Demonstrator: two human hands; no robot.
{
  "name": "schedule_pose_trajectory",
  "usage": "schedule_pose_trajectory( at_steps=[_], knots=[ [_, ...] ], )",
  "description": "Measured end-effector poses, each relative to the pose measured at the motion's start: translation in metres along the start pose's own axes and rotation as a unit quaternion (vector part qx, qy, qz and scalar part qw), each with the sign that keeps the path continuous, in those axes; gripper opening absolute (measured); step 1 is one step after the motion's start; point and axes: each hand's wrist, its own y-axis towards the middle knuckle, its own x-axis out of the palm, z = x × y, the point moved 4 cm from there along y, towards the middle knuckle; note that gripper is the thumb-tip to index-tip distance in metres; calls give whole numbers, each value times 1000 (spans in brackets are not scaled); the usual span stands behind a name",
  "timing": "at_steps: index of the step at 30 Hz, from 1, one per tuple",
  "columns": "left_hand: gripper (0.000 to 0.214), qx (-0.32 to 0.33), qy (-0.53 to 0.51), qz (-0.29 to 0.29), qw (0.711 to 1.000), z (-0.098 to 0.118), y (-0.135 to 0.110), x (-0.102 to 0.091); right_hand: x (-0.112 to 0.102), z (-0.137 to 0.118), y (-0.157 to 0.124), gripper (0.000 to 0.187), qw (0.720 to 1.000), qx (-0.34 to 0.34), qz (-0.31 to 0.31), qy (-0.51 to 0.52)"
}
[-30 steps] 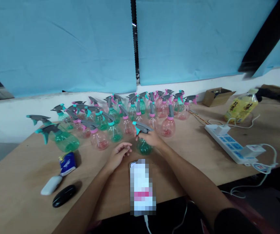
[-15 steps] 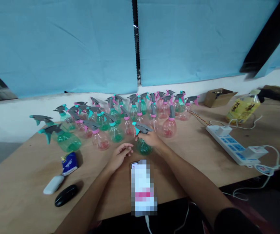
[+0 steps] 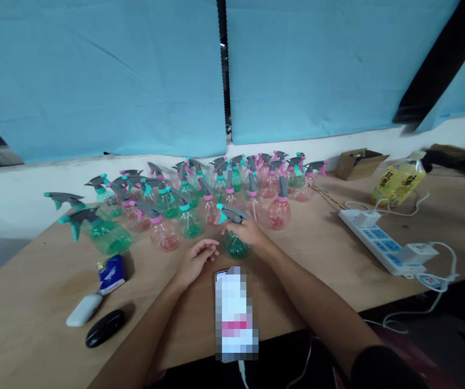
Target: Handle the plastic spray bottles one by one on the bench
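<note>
My right hand (image 3: 247, 232) is closed around the neck of a green spray bottle (image 3: 236, 247) with a grey and turquoise trigger head, which stands upright on the wooden table (image 3: 297, 281). My left hand (image 3: 198, 259) lies to the left of that bottle, apart from it, with loosely curled fingers and nothing in them. Just behind are a green spray bottle (image 3: 190, 222), a pink one (image 3: 165, 235) and another pink one (image 3: 278, 214). Many more pink and green spray bottles stand in a cluster toward the wall. Below my hands lies a phone (image 3: 236, 313), its screen blurred out.
On the left are a blue packet (image 3: 111, 274), a white case (image 3: 84, 310) and a black case (image 3: 105, 328). To the right lie a power strip (image 3: 378, 243) with plugs and cables, a yellow-labelled bottle (image 3: 398, 181) and a cardboard box (image 3: 360, 163).
The whole view has shifted slightly, so things appear a little further left. My right hand keeps its grip on the green spray bottle, and my left hand stays beside it.
</note>
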Motion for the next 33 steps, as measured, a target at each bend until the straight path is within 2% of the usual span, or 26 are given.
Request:
schedule_pose_trajectory(
  at_steps=[6, 11, 16, 18, 24, 29, 33],
  knots=[
    [31, 0, -17, -3, 1000, 2, -1, 2, 0, 1, 1, 15, 1000, 0, 1, -21],
    [31, 5, -14, 0, 1000, -1, 0, 0, 3, 3, 2, 14, 999, -34, -14, 36],
    [30, 7, -21, 2, 1000, 0, -1, 1, 3, 5, 0, 8, 999, -30, 37, -22],
    [29, 9, -22, 4, 1000, 1, -1, 1, 4, 2, -2, 6, 997, -53, 42, -24],
    [31, 28, -13, 20, 999, 2, -2, -2, 7, 8, -15, 26, 982, -138, 77, -99],
    [27, 101, 27, 68, 992, 13, -11, -8, 19, 20, -22, 37, 968, -176, 30, -174],
    [23, 177, 96, 99, 975, 25, -26, -9, 29, 21, -20, 42, 969, -129, -3, -209]
  ],
)
